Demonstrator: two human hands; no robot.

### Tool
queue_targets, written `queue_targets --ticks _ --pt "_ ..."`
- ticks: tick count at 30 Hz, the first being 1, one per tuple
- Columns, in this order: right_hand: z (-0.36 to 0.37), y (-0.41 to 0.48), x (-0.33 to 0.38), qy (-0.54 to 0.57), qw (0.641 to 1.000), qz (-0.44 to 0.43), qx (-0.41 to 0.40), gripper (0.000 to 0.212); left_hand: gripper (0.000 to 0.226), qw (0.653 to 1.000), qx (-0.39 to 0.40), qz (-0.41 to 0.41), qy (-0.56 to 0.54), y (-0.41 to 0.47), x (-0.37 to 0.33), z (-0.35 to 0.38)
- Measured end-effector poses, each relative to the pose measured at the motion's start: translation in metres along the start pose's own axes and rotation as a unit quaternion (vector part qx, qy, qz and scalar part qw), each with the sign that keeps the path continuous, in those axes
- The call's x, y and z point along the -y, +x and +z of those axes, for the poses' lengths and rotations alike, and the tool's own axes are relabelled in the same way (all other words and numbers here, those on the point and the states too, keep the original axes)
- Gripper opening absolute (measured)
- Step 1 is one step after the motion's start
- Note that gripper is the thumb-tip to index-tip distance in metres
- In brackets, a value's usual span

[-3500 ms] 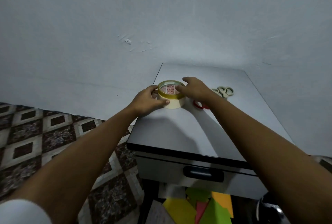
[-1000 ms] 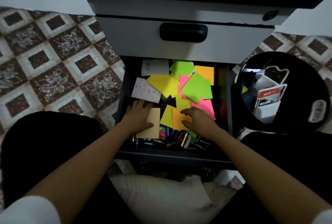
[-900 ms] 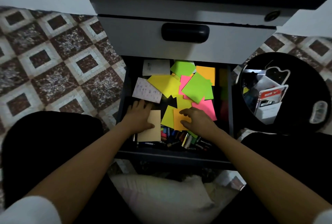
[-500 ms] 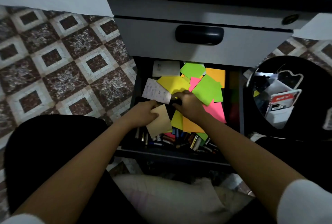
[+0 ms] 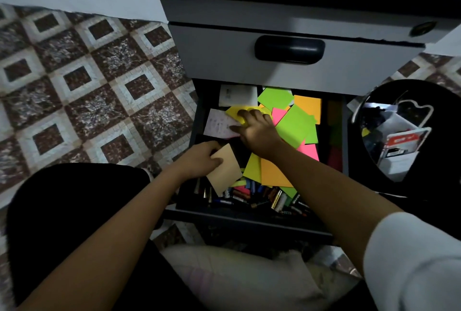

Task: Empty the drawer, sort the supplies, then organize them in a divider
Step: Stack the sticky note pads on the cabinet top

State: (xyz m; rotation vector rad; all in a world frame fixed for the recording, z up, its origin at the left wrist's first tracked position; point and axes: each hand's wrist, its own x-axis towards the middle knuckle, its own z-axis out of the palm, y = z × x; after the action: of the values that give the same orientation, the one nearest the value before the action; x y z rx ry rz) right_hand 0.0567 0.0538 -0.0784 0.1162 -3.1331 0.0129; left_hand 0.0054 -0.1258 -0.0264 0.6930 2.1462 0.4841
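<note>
Left hand (image 5: 198,161) has thumb and fingers clamped on a tan card (image 5: 227,173), thumb on top, with the card tilted over the near-left part of the drawer (image 5: 197,121). Right hand (image 5: 259,134) is further in, fingers curled down onto a yellow note (image 5: 233,111) and pinching its edge. Its thumb is up against a scribbled white slip (image 5: 218,124) right beside it.

The open bottom drawer is a proper mess. Green notes (image 5: 294,126), orange notes (image 5: 308,107) and a pink note (image 5: 309,152) overlap to the right of that hand. There's a plain white paper (image 5: 238,94) at the back left and a heap of batteries and pens (image 5: 262,195) along the front edge.

Above it is a closed drawer with a black handle (image 5: 289,49). A round black bin (image 5: 444,116) sits just right of the cabinet with packets inside. There's a pale cushion (image 5: 237,278) on the near side and patterned tile floor (image 5: 87,86) on the left.
</note>
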Motion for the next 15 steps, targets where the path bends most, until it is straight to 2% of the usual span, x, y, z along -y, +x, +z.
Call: queue_targets --ticks 3,5,7,10,12,15 --pt "-0.01 -0.001 -0.002 0.135 0.988 0.063 -0.047 0.038 0.029 1.0 0.004 -0.016 -0.013 0.002 -0.001 0.0" --pt "-0.021 -0.004 -0.002 0.274 0.95 0.14 -0.051 0.039 0.032 0.999 0.003 -0.034 -0.029 0.003 -0.002 0.0" --pt "-0.033 -0.008 -0.003 0.409 0.887 0.21 -0.038 0.032 0.032 0.998 -0.009 -0.05 -0.048 0.003 -0.004 0.0" --pt "-0.052 -0.019 -0.007 0.557 0.777 0.29 -0.052 0.02 0.029 0.991 -0.035 -0.073 -0.111 0.003 -0.007 0.001" --pt "-0.062 -0.029 -0.007 0.623 0.71 0.322 -0.059 0.015 0.025 0.978 -0.053 -0.092 -0.177 0.004 -0.008 0.001" --pt "-0.071 -0.042 -0.003 0.68 0.64 0.355 -0.05 0.016 0.019 0.942 -0.088 -0.119 -0.303 0.004 -0.009 -0.001"
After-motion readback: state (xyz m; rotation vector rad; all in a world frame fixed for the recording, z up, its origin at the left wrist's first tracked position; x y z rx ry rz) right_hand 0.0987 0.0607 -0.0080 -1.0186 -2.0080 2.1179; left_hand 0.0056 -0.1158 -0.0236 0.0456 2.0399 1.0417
